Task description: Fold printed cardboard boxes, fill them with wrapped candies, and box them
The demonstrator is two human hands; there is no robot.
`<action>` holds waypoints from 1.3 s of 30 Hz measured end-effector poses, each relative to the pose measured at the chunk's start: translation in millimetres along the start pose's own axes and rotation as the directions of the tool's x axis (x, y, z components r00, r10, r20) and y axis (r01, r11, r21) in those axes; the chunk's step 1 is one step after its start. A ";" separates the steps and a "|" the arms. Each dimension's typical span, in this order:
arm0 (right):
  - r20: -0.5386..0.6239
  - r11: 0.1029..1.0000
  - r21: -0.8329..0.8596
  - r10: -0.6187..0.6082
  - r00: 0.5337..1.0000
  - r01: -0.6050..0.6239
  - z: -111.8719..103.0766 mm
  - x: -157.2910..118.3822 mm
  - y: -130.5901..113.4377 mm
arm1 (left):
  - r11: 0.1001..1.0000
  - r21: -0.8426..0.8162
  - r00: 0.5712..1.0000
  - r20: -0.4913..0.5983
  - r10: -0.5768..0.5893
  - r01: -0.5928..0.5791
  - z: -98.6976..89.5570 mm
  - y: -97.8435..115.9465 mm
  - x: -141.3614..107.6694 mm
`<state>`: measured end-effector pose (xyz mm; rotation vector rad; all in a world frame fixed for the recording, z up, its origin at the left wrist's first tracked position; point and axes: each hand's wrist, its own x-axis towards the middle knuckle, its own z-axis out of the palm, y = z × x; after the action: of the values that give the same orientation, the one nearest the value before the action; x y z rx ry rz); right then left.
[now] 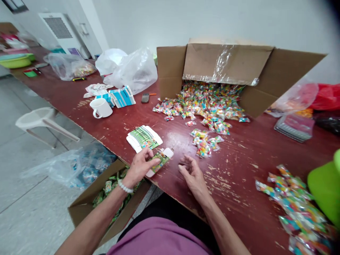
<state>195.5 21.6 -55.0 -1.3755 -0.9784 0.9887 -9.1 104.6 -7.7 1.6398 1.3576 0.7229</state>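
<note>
My left hand, with a pale bead bracelet at the wrist, has its thumb and fingers on a small flat green printed carton with white end flaps. The carton lies at the front edge of the table. Just behind it is a fanned stack of similar cartons. To the right, my right hand is held over the bare wood with fingers loosely curled and apart, nothing in it. A small group of clear candy packets lies beyond my right fingertips.
A large cardboard box on its side spills candy packets at the back. A white mug stands left. More packets lie by a green container at right. Below the table edge, an open box holds green packages.
</note>
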 end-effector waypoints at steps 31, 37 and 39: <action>0.474 0.828 0.414 0.159 0.866 -0.378 4.4 -34.8 -54.2 | 0.722 -0.565 0.837 0.545 -0.036 0.399 47.8 32.7 -61.9; 0.162 0.977 0.190 0.065 0.985 -0.096 -3.7 -24.6 -49.2 | 0.808 -0.541 0.940 0.339 -0.047 0.235 49.7 36.2 -61.1; 0.155 0.978 0.178 0.081 0.985 -0.109 -5.6 -22.3 -47.9 | 0.808 -0.553 0.961 0.271 -0.055 0.202 47.2 38.0 -63.6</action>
<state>193.4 0.2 -6.4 -1.2154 -0.9095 1.2364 33.7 29.9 9.9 1.0900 0.9343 0.7337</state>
